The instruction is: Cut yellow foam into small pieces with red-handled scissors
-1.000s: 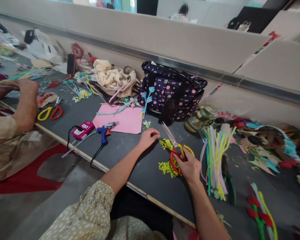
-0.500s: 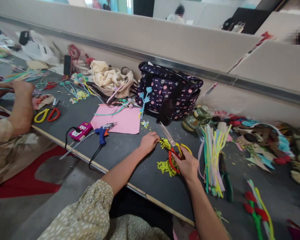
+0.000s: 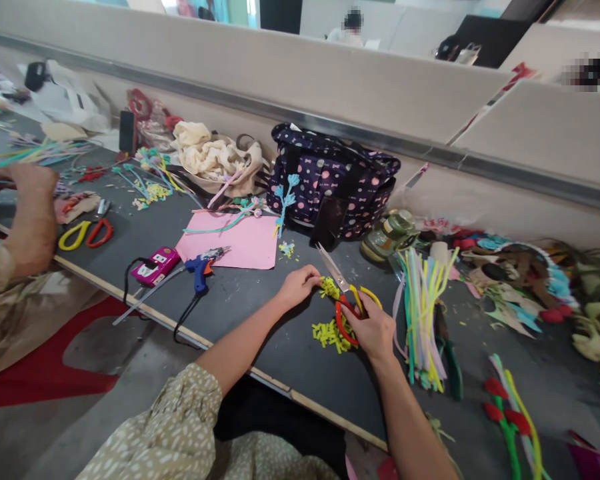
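Note:
My right hand [image 3: 375,328] is wrapped round the handles of a pair of scissors [image 3: 335,267], one handle red, the other yellow. The blades point away from me and look nearly closed. My left hand [image 3: 300,285] is pinched just left of the scissors, its fingertips at the edge of a small heap of yellow cut pieces [image 3: 330,288]. What lies between those fingertips is too small to make out. A second heap of short yellow pieces [image 3: 331,337] rests on the dark table [image 3: 280,347], partly under the red handle.
A bundle of pastel pipe cleaners [image 3: 425,313] lies right of my hand, before a glass jar [image 3: 387,235]. Behind are a patterned bag [image 3: 330,180] and pink sheet [image 3: 253,243]. Leftward lie a blue glue gun [image 3: 200,270] and other scissors [image 3: 86,233], near another person's arm [image 3: 33,220].
The whole view has shifted slightly to the left. My hands and the scissors keep nearly the same places over the yellow pieces.

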